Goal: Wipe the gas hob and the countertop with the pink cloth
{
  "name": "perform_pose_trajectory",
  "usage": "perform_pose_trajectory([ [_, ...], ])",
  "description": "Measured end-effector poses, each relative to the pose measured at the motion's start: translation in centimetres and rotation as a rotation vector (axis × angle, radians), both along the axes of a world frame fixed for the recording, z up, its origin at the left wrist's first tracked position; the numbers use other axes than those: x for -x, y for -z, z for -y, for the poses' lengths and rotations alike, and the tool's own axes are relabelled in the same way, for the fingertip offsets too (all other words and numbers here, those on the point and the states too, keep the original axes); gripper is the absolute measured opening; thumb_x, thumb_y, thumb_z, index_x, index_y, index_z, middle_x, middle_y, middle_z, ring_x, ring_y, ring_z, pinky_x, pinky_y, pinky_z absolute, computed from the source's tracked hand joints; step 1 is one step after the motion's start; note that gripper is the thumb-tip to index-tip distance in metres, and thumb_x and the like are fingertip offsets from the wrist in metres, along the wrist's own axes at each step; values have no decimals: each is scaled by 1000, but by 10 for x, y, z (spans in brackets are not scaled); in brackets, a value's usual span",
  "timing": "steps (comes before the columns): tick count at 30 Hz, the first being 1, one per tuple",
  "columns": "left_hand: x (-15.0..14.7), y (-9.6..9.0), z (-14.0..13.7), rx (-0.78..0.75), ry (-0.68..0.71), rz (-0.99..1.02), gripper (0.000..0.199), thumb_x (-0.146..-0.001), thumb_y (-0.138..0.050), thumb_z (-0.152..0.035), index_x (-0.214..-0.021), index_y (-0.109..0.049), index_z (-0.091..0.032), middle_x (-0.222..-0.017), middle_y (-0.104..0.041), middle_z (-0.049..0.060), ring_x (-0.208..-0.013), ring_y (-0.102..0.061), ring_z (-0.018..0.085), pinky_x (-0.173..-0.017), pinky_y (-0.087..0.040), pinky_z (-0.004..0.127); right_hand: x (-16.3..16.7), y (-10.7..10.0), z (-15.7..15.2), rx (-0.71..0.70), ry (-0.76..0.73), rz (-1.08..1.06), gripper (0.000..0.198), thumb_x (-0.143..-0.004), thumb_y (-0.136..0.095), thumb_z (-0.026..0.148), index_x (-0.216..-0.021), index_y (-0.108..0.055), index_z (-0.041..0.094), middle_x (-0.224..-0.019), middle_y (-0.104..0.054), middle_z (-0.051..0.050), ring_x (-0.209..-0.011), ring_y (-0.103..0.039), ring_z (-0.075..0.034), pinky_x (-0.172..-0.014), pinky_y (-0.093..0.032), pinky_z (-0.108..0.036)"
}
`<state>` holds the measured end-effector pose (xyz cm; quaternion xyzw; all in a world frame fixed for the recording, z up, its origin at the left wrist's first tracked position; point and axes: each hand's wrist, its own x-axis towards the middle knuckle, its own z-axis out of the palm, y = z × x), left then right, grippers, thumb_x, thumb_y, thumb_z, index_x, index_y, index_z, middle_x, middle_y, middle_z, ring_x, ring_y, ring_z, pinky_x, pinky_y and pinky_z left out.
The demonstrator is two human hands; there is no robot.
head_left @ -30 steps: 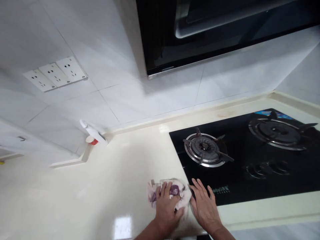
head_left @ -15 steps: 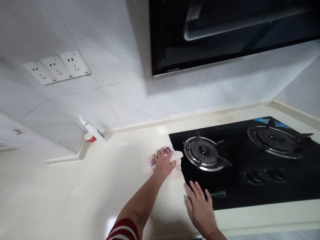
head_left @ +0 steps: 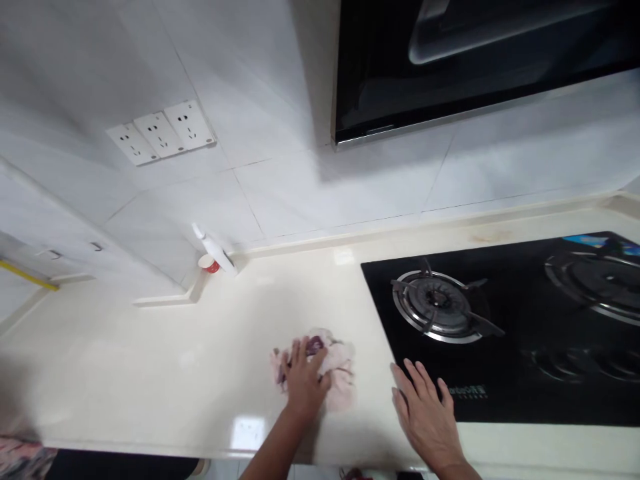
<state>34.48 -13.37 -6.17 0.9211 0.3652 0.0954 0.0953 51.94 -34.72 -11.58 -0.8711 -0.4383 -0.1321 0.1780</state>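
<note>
My left hand presses down on a crumpled pale pink cloth with dark purple patches. Its fingers are bent over the cloth, which lies on the cream countertop left of the black gas hob. Part of the cloth is hidden under the palm and fingers. My right hand rests palm down at the hob's front left corner, fingers stretched out and holding nothing. Beyond that hand is the left burner with its metal pan support.
A white bottle and a red-and-white cup stand by the wall corner. Sockets are on the tiled wall, and a black range hood overhangs the hob. Someone's patterned clothing shows at lower left.
My left hand has drawn the cloth away from the hob's edge, toward the counter's front. My right hand stays by the hob corner. The view has swung left, bringing in a person's clothing.
</note>
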Motion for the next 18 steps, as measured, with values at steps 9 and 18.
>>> perform_pose_trajectory([
  [9,115,-21,-68,-120,-520,-99,45,-95,-47,-42,-138,-55,-34,-154,-43,8,-139,-39,34,-107,-34,63,2,-3,-2,3,8,2,51,-96,-37,35,-142,-54,21,-151,-49,-10,-145,-34,-29,-117,-20,-58],
  [18,74,-1,18,-199,-40,7,44,-84,-62,-40,-128,-65,-38,-153,-47,5,-143,-36,36,-114,-25,60,4,-3,-6,44,31,-13,50,-95,-38,33,-141,-54,21,-153,-47,-10,-147,-31,-28,-118,-18,-58],
])
